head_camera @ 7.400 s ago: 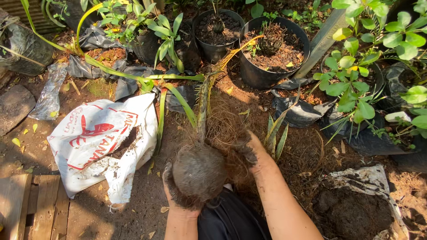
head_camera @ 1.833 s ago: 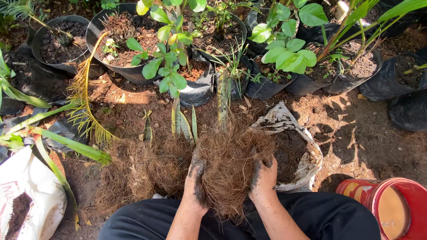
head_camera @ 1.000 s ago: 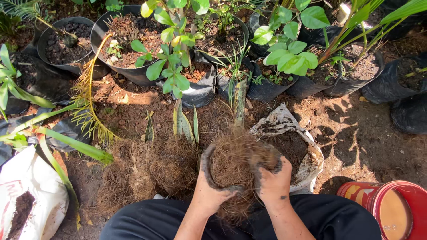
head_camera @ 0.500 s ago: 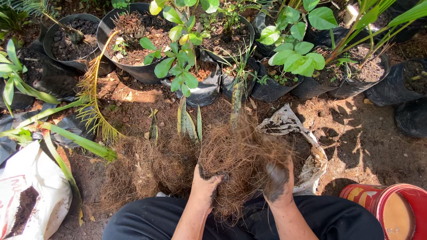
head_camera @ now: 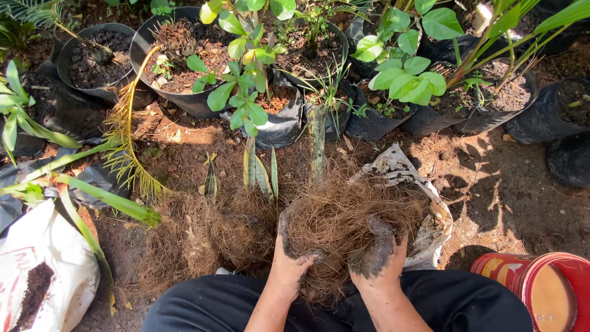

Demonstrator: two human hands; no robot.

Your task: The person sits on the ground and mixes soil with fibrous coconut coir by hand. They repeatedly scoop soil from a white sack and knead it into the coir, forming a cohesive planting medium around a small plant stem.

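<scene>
Tangled brown fibrous root mass (head_camera: 344, 227) now lower than half second ago, hugged close above lap – both hands repositioned, compressing it.

Left hand (head_camera: 289, 261) soil-caked, fingers wrapped tight on root mass; right hand (head_camera: 376, 255) same.

Black round plastic pots (head_camera: 178, 92) hold dark soil, green plants. White woven sack (head_camera: 37, 276) holds soil. Red cylindrical bucket (head_camera: 541, 289) – brownish liquid.
</scene>
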